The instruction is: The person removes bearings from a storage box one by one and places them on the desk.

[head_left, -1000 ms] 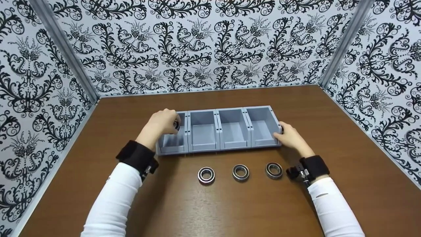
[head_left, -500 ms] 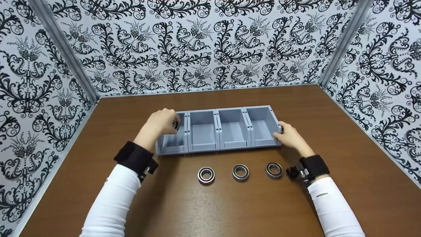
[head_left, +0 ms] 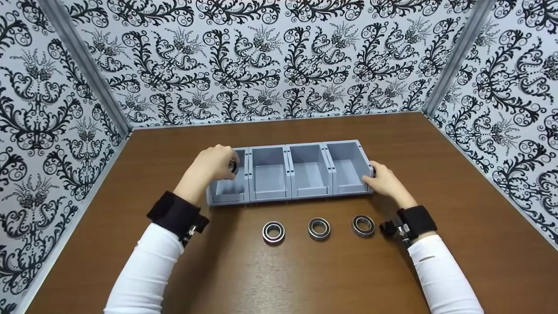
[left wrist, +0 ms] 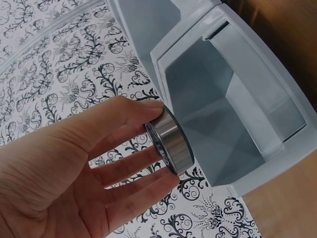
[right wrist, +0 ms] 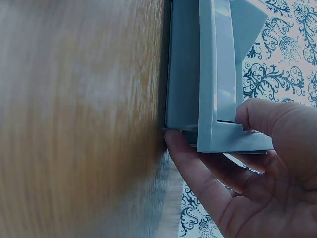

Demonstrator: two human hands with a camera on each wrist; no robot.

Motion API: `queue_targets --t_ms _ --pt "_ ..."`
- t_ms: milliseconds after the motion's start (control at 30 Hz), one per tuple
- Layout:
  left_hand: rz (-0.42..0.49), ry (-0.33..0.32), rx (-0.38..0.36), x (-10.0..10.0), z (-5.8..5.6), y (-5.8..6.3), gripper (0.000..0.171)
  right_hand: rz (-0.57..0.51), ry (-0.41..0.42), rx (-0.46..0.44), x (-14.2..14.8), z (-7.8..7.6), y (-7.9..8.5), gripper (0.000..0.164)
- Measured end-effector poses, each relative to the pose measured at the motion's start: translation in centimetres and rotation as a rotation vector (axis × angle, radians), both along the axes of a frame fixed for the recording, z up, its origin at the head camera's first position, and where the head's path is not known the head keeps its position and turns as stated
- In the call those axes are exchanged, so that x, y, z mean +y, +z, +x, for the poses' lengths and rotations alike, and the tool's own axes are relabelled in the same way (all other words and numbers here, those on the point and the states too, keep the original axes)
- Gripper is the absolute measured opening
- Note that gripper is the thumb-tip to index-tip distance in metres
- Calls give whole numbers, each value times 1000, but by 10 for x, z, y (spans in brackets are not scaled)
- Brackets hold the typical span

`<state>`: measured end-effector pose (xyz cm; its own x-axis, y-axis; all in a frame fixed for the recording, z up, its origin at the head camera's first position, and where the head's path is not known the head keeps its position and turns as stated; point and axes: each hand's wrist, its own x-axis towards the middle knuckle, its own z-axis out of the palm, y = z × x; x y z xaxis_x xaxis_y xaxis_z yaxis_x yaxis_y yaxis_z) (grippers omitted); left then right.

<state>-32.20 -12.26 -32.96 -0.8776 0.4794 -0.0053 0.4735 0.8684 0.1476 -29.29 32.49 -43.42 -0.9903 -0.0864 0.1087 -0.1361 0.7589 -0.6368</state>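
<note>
My left hand point(head_left: 214, 163) pinches a ball bearing point(left wrist: 173, 141) between thumb and fingers, above the leftmost compartment of a grey four-part bin point(head_left: 268, 198). In the left wrist view the metal ring is tilted on edge, beside the opening of that compartment point(left wrist: 237, 119). At the bin's right end my right hand point(head_left: 384, 181) grips the side wall. The right wrist view has the thumb over the front lip point(right wrist: 225, 74) and the fingers against the outer side. Three more bearings lie on the table in front: left point(head_left: 273, 233), middle point(head_left: 319, 229) and right point(head_left: 363, 226).
The brown wooden table point(head_left: 283, 279) reaches back to a patterned wall point(head_left: 270, 61). Patterned side walls with grey corner posts stand at left and right. Both wrists carry black straps with small cameras.
The left forearm and wrist have shifted slightly to the left, while the left hand stays over the leftmost compartment with the bearing. The right hand, the bin and the table bearings stay put.
</note>
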Motion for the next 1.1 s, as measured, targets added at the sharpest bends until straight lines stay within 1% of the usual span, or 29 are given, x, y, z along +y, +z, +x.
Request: queue_targets --t_ms 167,433,667,800,1000,1100 --pt "14 -13 13 -2 6 1 36 3 -5 -9 0 0 0 49" --pt "13 -36 13 -3 15 4 35 -2 -4 12 0 0 -1 45" --pt "3 -23 1 -3 23 7 32 -12 -4 16 1 0 -3 44" --pt "0 -29 -2 -5 27 6 30 -22 1 17 1 0 -3 44" --pt "-4 -37 -7 -8 31 5 33 -21 2 19 0 0 -2 43" --pt "-4 -43 -7 -9 34 6 32 -17 3 20 0 1 -1 43"
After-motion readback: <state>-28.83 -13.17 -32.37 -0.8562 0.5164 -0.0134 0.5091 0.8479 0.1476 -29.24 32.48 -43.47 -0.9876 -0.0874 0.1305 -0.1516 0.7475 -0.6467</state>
